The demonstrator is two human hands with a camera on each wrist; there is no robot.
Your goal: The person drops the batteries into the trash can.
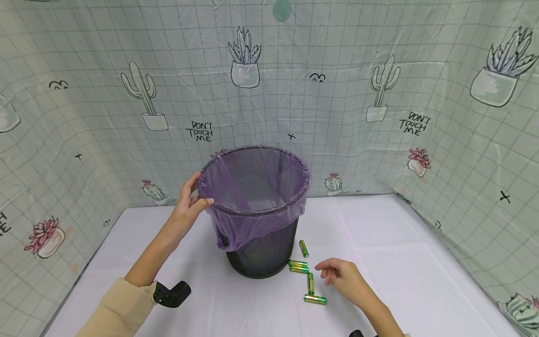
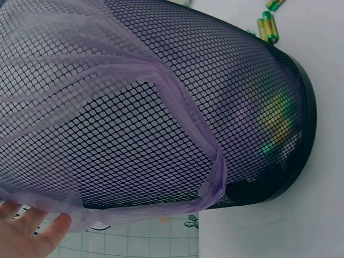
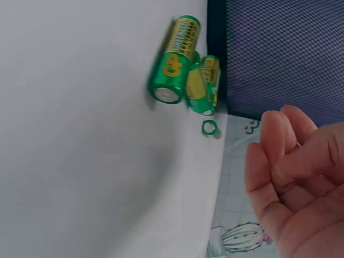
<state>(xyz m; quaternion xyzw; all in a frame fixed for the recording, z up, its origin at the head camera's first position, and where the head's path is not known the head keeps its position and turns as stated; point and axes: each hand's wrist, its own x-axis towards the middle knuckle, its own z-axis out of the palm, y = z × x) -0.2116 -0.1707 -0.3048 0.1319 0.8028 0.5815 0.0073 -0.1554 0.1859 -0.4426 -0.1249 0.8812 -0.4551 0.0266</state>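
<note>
A black mesh wastebasket [image 1: 263, 252] stands upright, lined with a thin purple bag [image 1: 252, 229] folded over its rim. My left hand [image 1: 187, 206] holds the rim's left side, thumb in front and fingers farther back. In the left wrist view, its fingertips [image 2: 60, 223] touch the bag. Several green and gold batteries lie on the table right of the basket, among them a front battery [image 1: 315, 299] and a rear battery [image 1: 303, 248]. Beside them my right hand [image 1: 343, 278] hovers with loosely curled fingers, holding nothing. Blurred green and yellow shapes [image 2: 277, 121] show through the mesh near the base.
A white cloth [image 1: 379, 243] covers the table. Around the back and sides hangs a grid-patterned curtain [image 1: 269, 112] with cactus drawings. A black wrist device [image 1: 172, 294] is strapped at my left sleeve.
</note>
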